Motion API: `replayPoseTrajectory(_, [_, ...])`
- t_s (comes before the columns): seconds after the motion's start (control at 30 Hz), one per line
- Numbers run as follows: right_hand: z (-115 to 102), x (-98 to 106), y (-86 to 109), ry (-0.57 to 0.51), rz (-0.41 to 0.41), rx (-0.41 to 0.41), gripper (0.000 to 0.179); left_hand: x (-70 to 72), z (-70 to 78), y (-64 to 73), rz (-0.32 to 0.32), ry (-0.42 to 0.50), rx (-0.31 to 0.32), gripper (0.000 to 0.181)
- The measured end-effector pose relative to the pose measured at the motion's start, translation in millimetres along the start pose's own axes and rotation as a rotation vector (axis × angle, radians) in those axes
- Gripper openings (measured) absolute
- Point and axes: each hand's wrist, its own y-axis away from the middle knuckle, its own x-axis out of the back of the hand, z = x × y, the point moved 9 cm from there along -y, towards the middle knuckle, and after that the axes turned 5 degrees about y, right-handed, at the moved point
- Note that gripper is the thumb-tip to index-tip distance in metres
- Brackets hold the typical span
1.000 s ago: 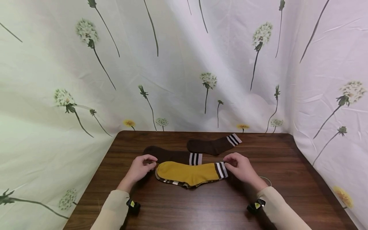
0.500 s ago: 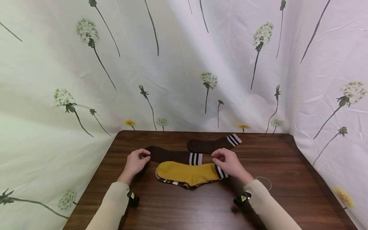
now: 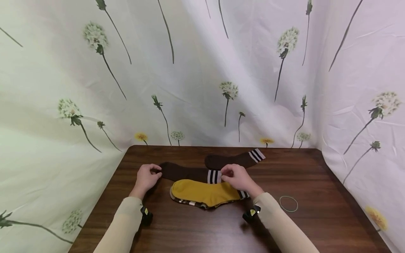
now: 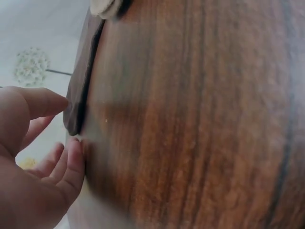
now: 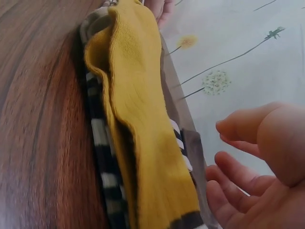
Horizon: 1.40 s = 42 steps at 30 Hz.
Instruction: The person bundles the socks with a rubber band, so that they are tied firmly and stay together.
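A dark brown sock [image 3: 186, 173] with a striped cuff lies flat behind a yellow sock [image 3: 202, 192]. My left hand [image 3: 147, 178] is at its toe; in the left wrist view thumb and fingers stand apart around the toe tip [image 4: 76, 109]. At the striped cuff end is my right hand [image 3: 238, 178], which overlaps the yellow sock's cuff in the head view. The right wrist view has its fingers [image 5: 233, 169] parted, with nothing between them. Under the yellow sock, a patterned sock [image 5: 100, 138] shows along the near edge.
Another dark brown sock [image 3: 221, 161] with a striped cuff lies farther back, near the table's rear edge. A thin pale green loop [image 3: 297, 203] rests to the right of the right forearm. Flower-print cloth [image 3: 196, 88] hangs behind the wooden table [image 3: 202, 235].
Both hands have moved left, from the ends of the yellow sock to those of the brown sock behind it. The socks stay put. The green loop has come into full view.
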Motion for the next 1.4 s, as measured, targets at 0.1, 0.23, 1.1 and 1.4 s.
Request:
replayPoseTrajectory(0.1, [2.0,-8.1,-3.5,0.010,-0.028,-0.014,0.015,-2.4,-2.9,-0.8,-0.027,-0.003,0.033,0.018])
replayPoseTrajectory(0.23, [4.1,-15.4,-7.1,0.024,-0.059,-0.041,0.016,-3.4,-4.8,-2.2,-0.063,0.005,0.077,0.020])
replayPoseTrajectory(1.1, [11.0,-37.5,-14.1,-0.062,-0.152,-0.119,0.018,-18.2,-16.6,-2.1,-0.141,0.233,0.189,0.029])
replayPoseTrajectory(1.4, [23.9,-40.2,-15.9,-0.150,-0.134,-0.180,0.018,-21.5,-20.7,1.8,-0.142,0.269,0.176,0.039])
